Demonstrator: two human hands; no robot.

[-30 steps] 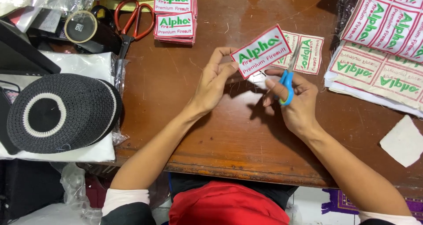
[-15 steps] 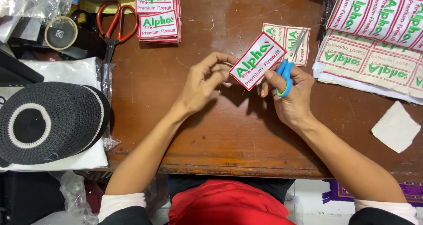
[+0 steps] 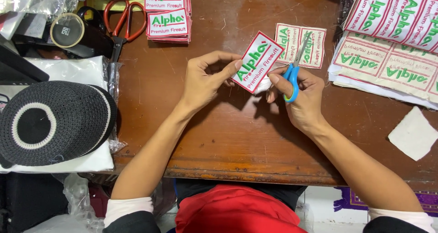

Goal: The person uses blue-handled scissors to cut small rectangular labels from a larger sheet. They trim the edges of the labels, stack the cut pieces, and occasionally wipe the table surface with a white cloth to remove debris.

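Left hand (image 3: 203,80) pinches a light, floppy cloth patch (image 3: 256,62) by its edge above the desk (image 3: 219,137) middle; right hand (image 3: 299,96) grips blue scissors (image 3: 292,75); best held near the cut

The left hand (image 3: 205,80) pinched a white embroidered patch (image 3: 256,62) with a red border and green lettering, held tilted above the brown wooden counter (image 3: 228,137). The right hand (image 3: 299,94) gripped blue-handled scissors (image 3: 293,73), blades pointing up beside the patch's edge. Behind them lay an uncut pair of patches (image 3: 302,45). A stack of finished patches (image 3: 167,14) sat near red-handled scissors (image 3: 122,18). Sheets of uncut patches (image 3: 388,41) lay at right, a black-and-white knitted cap (image 3: 50,121) at left.
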